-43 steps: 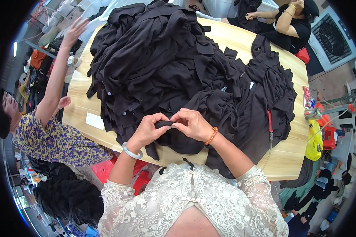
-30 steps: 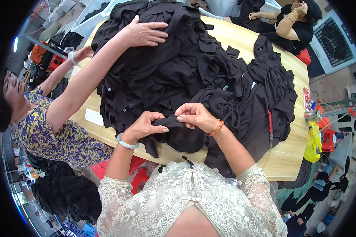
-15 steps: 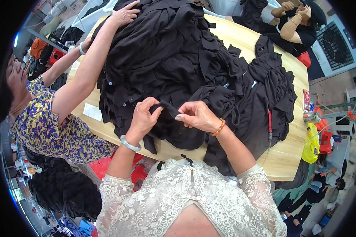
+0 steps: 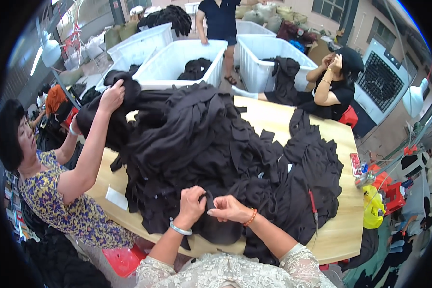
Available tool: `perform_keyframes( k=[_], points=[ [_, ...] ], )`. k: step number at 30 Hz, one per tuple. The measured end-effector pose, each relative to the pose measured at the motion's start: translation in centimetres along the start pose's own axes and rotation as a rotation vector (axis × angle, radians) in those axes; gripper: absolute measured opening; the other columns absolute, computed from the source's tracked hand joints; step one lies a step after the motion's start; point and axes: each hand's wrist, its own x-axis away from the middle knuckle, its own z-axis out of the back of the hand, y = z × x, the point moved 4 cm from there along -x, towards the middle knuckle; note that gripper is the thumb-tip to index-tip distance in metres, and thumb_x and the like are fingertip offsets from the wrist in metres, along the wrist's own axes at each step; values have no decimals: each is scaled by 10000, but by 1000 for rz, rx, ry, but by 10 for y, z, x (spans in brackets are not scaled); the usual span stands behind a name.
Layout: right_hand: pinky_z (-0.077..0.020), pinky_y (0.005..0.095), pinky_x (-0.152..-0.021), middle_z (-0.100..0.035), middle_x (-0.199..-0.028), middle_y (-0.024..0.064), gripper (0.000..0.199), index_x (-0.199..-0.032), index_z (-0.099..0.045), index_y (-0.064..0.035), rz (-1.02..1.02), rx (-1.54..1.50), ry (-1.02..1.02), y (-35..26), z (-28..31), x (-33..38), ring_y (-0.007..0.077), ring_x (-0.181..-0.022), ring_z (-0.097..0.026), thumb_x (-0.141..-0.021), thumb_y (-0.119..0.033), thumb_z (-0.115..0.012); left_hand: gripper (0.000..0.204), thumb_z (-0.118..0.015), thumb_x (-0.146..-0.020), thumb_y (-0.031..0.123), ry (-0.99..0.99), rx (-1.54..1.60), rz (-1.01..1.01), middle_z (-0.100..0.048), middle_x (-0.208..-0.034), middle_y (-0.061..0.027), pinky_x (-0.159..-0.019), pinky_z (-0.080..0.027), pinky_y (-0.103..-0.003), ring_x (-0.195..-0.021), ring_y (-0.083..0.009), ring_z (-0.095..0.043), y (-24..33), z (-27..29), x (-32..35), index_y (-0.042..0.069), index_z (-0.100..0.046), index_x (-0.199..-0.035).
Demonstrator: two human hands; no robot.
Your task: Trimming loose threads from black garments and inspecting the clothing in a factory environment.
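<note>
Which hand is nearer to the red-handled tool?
Right. The right hand is to the left of the red-handled tool, apart from it; the left hand is farther left, beyond the right hand.

The pale yellow wooden tabletop (image 4: 349,206) is looked down on from the wearer's head, close by, facing forward.

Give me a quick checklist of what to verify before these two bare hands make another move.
- Left hand gripping the black strip: ok, pinched.
- Right hand gripping it too: ok, thumb and fingers on it.
- Red-handled tool away from both hands: ok, it lies to their right.
- Co-worker's raised hand away from them: ok, it holds black cloth farther left.
- Strip free of flaws: cannot tell, too small.
</note>
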Motion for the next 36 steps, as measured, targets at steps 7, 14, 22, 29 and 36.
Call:
perform_keyframes(
  k=[7,14,22,29,36],
  points=[
    [-374,166,-437,-536,-615,-50,170,-761,-552,-103,128,-208,319,-29,18,11,30,-489,-497,-880,-153,-663,426,-706,-725,73,378,40,-158,-548,-1122,-149,-914,-408,-423,-1047,-345,-518,70,20,42,37,-549,-1120],
    [-369,170,-428,-546,-654,-34,145,-789,-556,-73,204,-404,361,-50,19,10,34,-489,-505,-887,-124,-650,208,-619,-783,-45,91,707,375,-620,-862,-85,-717,-459,-264,-779,-158,-586,37,-34,39,6,-616,-985],
    [-451,163,-455,-597,-680,-12,131,-851,-576,-29,327,-77,547,-67,37,51,24,-530,-554,-865,-110,-678,150,-605,-890,10,-109,766,300,-619,-952,-1,-726,-429,-170,-826,-41,-535,65,-1,38,-33,-639,-1029],
    [-446,299,-519,-511,-744,88,157,-816,-553,-17,644,900,882,-71,26,71,218,-584,-566,-759,5,-697,122,-612,-837,-53,-319,1069,88,-615,-890,-64,-685,-452,-218,-779,-111,-554,83,-8,28,-51,-629,-958],
    [-500,391,-557,-539,-862,119,113,-853,-528,-31,476,1131,809,-49,15,81,318,-664,-621,-801,-59,-624,256,-576,-831,-68,-137,943,184,-597,-901,-17,-723,-454,-198,-797,-71,-549,95,-24,25,-9,-584,-1080]
  ],
)
